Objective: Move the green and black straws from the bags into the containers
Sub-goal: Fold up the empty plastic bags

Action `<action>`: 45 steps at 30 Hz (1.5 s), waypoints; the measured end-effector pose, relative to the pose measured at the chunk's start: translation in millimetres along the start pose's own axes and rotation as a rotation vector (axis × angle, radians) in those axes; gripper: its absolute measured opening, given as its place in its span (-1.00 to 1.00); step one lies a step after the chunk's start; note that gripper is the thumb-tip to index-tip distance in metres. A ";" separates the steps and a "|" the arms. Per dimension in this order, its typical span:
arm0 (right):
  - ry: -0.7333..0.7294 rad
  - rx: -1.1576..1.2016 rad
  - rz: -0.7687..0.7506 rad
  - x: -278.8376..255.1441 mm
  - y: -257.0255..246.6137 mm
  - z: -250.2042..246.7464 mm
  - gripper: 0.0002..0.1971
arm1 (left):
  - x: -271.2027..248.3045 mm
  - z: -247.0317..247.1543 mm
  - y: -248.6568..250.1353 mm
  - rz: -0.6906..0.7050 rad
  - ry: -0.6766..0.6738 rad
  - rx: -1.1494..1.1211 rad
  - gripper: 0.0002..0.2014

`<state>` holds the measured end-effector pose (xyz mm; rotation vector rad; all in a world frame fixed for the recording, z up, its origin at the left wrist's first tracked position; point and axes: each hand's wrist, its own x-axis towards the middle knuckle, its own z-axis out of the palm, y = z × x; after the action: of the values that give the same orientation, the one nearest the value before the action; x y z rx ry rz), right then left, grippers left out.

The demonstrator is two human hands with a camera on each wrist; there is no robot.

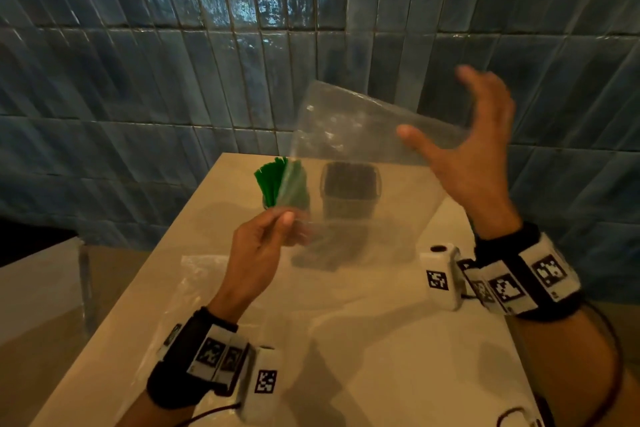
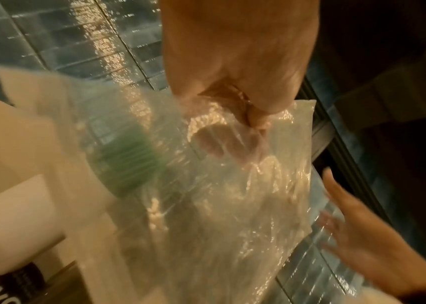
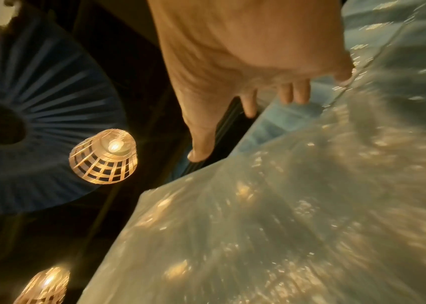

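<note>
Pinching one corner of an empty clear bag (image 1: 360, 149), the left hand (image 1: 259, 246) lifts it above the black-straw container (image 1: 349, 194); the right hand (image 1: 464, 149) is spread, holding nothing. Green straws (image 1: 277, 180) stand just left of that container, so both transfers look finished. Another bag (image 1: 197, 274) lies nearer.

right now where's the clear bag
In the head view the clear bag is held up above the table, pinched at its lower corner by the left hand, in front of both straw containers.
</note>
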<state>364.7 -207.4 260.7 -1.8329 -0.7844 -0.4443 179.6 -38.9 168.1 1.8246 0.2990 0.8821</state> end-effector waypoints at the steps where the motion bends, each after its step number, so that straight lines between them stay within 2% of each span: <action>1: 0.048 0.061 0.143 -6.5 11.5 -4.1 -0.04 | -0.1 -3.6 3.7 -0.001 0.015 -0.048 -0.78; 2: 0.031 0.134 0.310 -15.5 22.2 -5.9 0.03 | -0.2 -7.2 7.1 -0.007 0.031 -0.088 -0.75; 3: -0.069 0.198 0.466 -26.8 33.0 -4.8 0.08 | -0.3 -11.1 8.6 -0.018 0.047 -0.118 -0.72; 4: -0.241 0.253 0.582 -39.6 44.3 -0.6 0.11 | -0.8 -14.7 8.2 -0.033 0.060 -0.137 -0.71; 5: -0.429 0.318 0.658 -52.2 54.2 3.8 0.06 | -1.1 -17.0 7.8 -0.047 0.067 -0.151 -0.72; 6: -0.558 0.387 0.713 -63.6 60.1 6.7 -0.09 | -0.9 -18.9 5.2 -0.064 0.072 -0.154 -0.73; 7: -0.610 0.449 0.740 -72.6 64.0 8.4 -0.28 | -0.7 -20.2 3.3 -0.085 0.075 -0.148 -0.73; 9: -0.568 0.576 0.716 -80.5 65.6 6.4 -0.54 | -0.7 -23.2 2.2 -0.125 0.097 -0.114 -0.72; 10: -0.530 0.618 0.679 -80.6 64.4 2.6 -0.53 | -1.1 -26.4 0.5 -0.133 0.125 -0.069 -0.71; 12: -0.479 0.589 0.544 -76.6 59.8 -5.4 -0.39 | -2.4 -34.3 -0.9 -0.088 0.195 0.057 -0.71; 13: -0.440 0.557 0.481 -75.0 57.1 -9.3 -0.46 | -2.5 -38.9 -1.2 -0.051 0.222 0.101 -0.73; 15: -0.348 0.526 0.347 -73.5 49.3 -16.2 -0.75 | -2.8 -44.2 9.1 0.013 0.249 0.102 -0.77; 17: -0.284 0.546 0.231 -70.5 44.4 -22.3 -0.87 | -1.7 -45.6 28.2 0.085 0.195 0.071 -0.75; 20: -0.277 0.611 0.154 -64.7 38.7 -27.8 -0.74 | -1.1 -40.1 57.2 0.155 0.153 0.014 -0.62; 22: -0.284 0.661 0.179 -61.5 30.8 -26.4 -0.71 | -0.8 -36.5 61.2 0.107 0.186 -0.042 -0.54; 23: -0.278 0.675 0.198 -61.0 27.7 -23.9 -0.72 | 0.1 -35.0 57.6 0.081 0.181 -0.056 -0.61; 25: -0.260 0.684 0.273 -61.8 26.6 -18.0 -0.77 | -0.3 -30.5 47.2 0.002 0.064 -0.071 -0.77; 28: -0.361 0.645 0.430 -69.6 38.3 -10.1 -0.69 | -5.0 -25.7 18.3 -0.227 -0.192 -0.060 -0.39; 31: -0.506 0.611 0.606 -86.3 55.4 -4.9 -0.62 | -18.5 -18.6 -14.1 -0.449 -0.354 -0.066 -0.17; 34: -0.516 0.543 0.698 -106.8 76.4 -2.9 -0.51 | -31.7 -11.0 -37.1 -0.582 -0.360 -0.074 -0.19; 37: -0.488 0.515 0.805 -124.3 99.8 -1.1 -0.47 | -41.3 0.6 -52.8 -0.635 -0.351 -0.027 -0.41; 39: -0.482 0.504 0.871 -134.2 114.5 0.4 -0.49 | -46.5 8.5 -64.8 -0.693 -0.379 -0.019 -0.47; 42: -0.473 0.440 0.963 -151.2 137.8 3.7 -0.49 | -57.8 18.1 -88.4 -0.855 -0.444 -0.064 -0.32; 45: -0.461 0.321 1.050 -172.4 163.8 8.7 -0.43 | -75.9 28.9 -115.8 -0.909 -0.486 0.091 -0.19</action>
<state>354.5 -291.7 38.4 -1.7777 -0.0803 0.7520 168.9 -52.8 27.7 1.6531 0.7724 -0.2033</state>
